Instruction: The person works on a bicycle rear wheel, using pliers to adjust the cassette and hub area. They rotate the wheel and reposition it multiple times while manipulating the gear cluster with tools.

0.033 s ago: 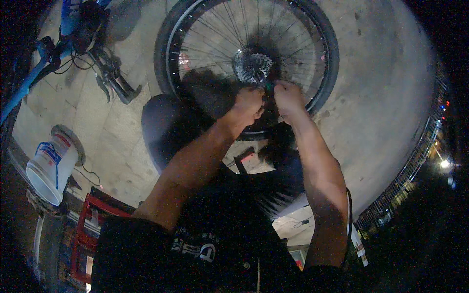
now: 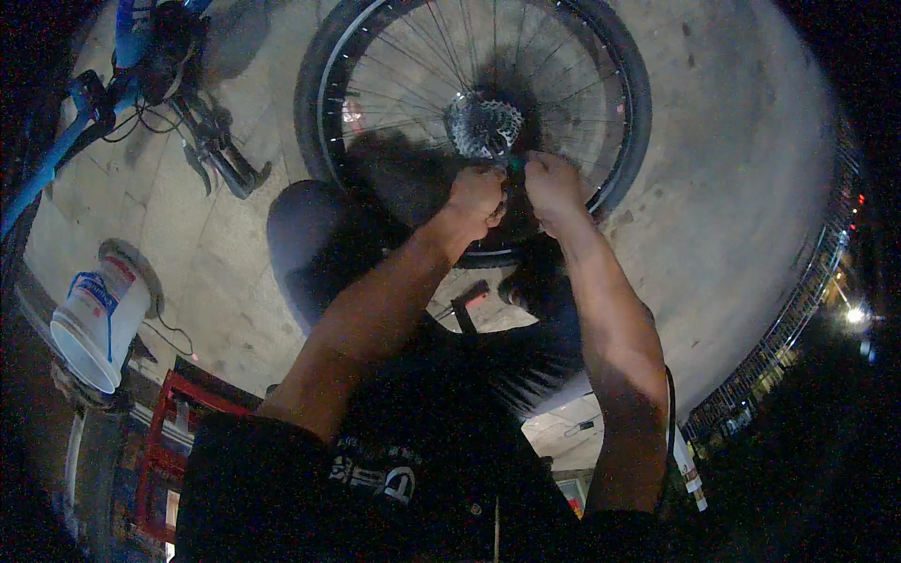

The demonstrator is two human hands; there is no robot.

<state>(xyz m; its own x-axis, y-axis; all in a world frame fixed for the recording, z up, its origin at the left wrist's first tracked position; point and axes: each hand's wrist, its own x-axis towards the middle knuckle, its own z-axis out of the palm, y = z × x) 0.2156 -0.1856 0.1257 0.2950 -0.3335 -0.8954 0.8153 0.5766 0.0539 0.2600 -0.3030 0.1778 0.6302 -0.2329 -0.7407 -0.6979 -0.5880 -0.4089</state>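
A bicycle wheel [image 2: 635,103] with a black tyre lies flat on the floor. At its middle sits a silver sprocket cassette [image 2: 483,127]. My left hand [image 2: 477,199] is curled closed just below the cassette, over the wheel's near part. Close beside it on the right, my right hand [image 2: 554,188] is closed as well, thumb side toward the cassette. Between the two hands, next to the cassette, a small green spot shows in the dark. What the fingers hold, if anything, is hidden by the fists and shadow.
A blue bicycle frame [image 2: 58,169] with dark parts stands at the far left. Below it a white bucket [image 2: 129,298] lies tipped over. A red metal frame [image 2: 161,441] is at lower left. Between my legs lies a dark tool-like thing with a red patch [image 2: 476,298].
Both hands keep almost the same place by the cassette. My left knee has shifted slightly to the left.
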